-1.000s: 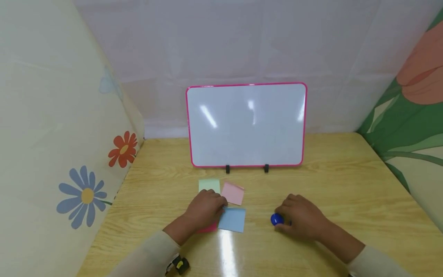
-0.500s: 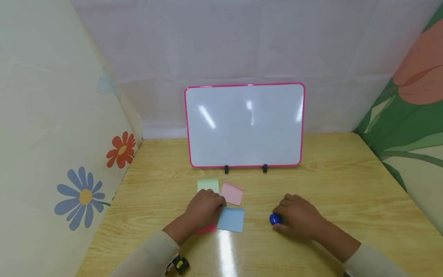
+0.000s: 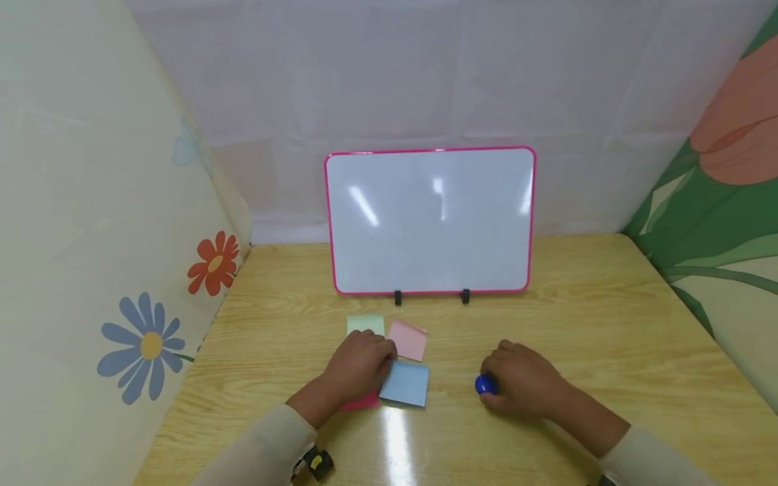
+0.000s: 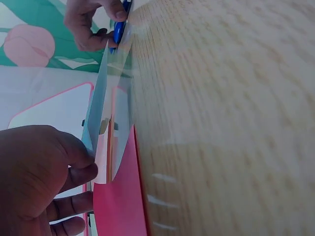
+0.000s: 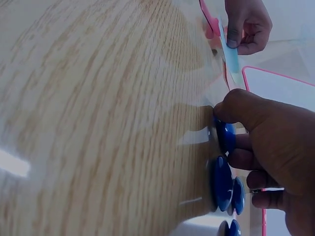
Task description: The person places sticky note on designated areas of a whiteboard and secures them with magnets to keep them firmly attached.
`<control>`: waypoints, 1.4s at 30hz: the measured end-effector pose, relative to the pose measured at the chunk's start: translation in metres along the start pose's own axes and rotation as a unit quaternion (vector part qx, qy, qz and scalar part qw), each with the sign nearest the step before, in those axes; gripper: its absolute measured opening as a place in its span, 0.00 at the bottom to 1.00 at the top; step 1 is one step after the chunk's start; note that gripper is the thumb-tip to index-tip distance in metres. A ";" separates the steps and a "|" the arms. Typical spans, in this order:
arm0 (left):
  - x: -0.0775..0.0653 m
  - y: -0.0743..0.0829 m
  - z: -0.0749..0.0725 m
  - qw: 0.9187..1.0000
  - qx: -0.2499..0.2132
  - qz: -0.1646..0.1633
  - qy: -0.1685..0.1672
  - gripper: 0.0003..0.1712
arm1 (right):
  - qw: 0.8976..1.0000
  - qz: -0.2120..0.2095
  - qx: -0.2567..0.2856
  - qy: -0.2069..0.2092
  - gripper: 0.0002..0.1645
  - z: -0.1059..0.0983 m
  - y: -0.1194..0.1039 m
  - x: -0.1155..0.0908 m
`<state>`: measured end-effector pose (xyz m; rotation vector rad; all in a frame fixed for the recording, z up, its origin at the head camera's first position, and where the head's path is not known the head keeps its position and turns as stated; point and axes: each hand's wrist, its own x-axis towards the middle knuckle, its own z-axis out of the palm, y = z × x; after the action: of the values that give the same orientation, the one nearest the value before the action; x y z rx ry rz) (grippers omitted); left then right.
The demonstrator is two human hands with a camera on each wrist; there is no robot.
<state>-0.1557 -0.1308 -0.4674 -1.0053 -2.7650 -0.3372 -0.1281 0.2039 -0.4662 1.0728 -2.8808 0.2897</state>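
My left hand [image 3: 360,364] pinches the near-left edge area of a light blue sticky note [image 3: 405,385] between thumb and finger. In the left wrist view the blue note [image 4: 97,101] stands raised off the table at a slant. Beneath that hand lies a magenta sticky note [image 3: 362,401], partly covered. Pale green [image 3: 366,325] and light pink [image 3: 408,339] notes lie just beyond. Further right, my right hand [image 3: 524,381] holds a round blue magnet [image 3: 485,385] by thumb and fingers, low at the tabletop. Several more blue magnets [image 5: 222,182] sit under its fingers in the right wrist view.
A whiteboard [image 3: 430,223] with a pink frame stands upright at the back on two small black feet [image 3: 398,297]. Flower-patterned cloth [image 3: 152,344] hangs at the left, with a leafy print [image 3: 723,209] at the right. The wooden table [image 3: 608,297] spans between them.
The blue note has come up from the table, its near edge now lifted with a shadow below, and has shifted slightly left. My right hand keeps almost the same place at the magnet.
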 end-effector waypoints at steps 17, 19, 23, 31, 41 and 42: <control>0.020 0.001 -0.008 0.996 -0.030 -0.023 0.086 0.08 | 0.997 0.001 -0.029 0.065 0.21 -0.003 0.008 0.005; 0.025 0.002 -0.010 0.995 -0.030 -0.029 0.090 0.08 | 0.997 0.012 -0.027 0.069 0.22 -0.006 0.010 0.006; 0.035 0.004 -0.014 0.993 -0.035 -0.033 0.107 0.06 | 0.995 0.032 -0.030 0.092 0.24 -0.011 0.015 0.007; 0.056 0.004 -0.018 0.990 -0.019 -0.018 0.140 0.06 | 0.988 0.064 -0.032 0.139 0.27 -0.016 0.029 0.012; 0.080 0.005 -0.018 0.991 0.005 -0.054 0.121 0.04 | 0.984 0.092 -0.031 0.151 0.30 -0.026 0.042 0.022; 0.083 0.005 -0.018 0.991 0.007 -0.056 0.120 0.04 | 0.983 0.095 -0.030 0.151 0.29 -0.027 0.043 0.023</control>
<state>-0.2131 -0.0814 -0.4294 -0.7519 -2.6061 -0.4255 -0.1734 0.2263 -0.4433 0.6773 -2.6974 0.3395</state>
